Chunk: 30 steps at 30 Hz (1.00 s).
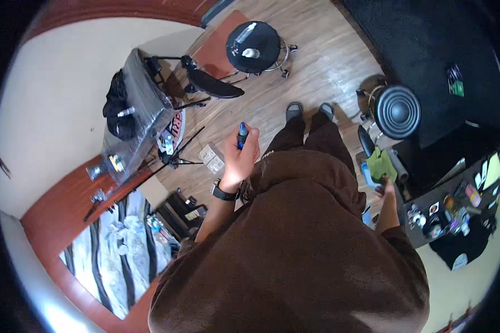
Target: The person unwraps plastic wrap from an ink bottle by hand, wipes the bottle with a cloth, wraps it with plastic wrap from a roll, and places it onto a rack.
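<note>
A dark pen-like item with a blue tip (242, 133) stands upright in my left hand (240, 158), whose fingers are wrapped round it. There is a dark watch (224, 191) on that wrist. On the other side of my body, my right hand (387, 187) grips the lower edge of a green cloth (379, 165). A dark, long object (365, 141) lies just above the cloth, and a blue item (368, 174) is beside it.
A round black stool (253, 47) holds a clear bottle and a small white item. Another stool (398, 111) has a ringed seat. A plastic-covered table (139, 111) is at left, a striped bed (116, 250) lower left, and a cluttered desk (422, 202) at right.
</note>
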Motion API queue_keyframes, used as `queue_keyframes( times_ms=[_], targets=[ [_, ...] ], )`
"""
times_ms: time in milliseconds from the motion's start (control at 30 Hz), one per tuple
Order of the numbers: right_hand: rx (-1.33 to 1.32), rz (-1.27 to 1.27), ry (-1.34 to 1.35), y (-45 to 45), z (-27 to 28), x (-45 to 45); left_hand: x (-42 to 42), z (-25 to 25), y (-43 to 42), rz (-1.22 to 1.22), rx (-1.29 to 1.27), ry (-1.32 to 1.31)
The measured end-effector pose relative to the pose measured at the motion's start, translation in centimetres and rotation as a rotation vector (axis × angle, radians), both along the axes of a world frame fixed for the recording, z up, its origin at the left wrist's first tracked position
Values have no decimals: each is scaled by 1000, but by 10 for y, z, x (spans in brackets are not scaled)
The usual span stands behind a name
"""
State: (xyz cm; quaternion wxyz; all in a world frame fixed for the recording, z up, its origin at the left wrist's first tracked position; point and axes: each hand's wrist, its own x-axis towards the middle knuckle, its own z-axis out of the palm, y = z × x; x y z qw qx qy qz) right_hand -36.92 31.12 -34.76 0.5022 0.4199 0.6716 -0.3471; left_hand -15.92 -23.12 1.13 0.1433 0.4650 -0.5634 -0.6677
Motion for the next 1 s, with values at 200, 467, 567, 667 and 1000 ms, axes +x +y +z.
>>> queue_keyframes(
  times_ms=[200, 467, 567, 667, 1000],
  targets=[
    [261, 349, -125, -9, 32, -36, 49, -11, -1, 171, 40, 46],
    [748, 1000, 858, -124, 29, -63, 108, -5, -18, 226, -57, 125],
    [432, 1091, 1113, -208, 21, -72, 146, -1, -28, 214, -138, 146],
    [-205, 846, 1301, -329, 1, -49, 194, 3, -42, 331, -182, 145],
    [-1129, 1248, 333, -654, 188, 239, 372, -5, -9, 853, -183, 227]
  ],
)
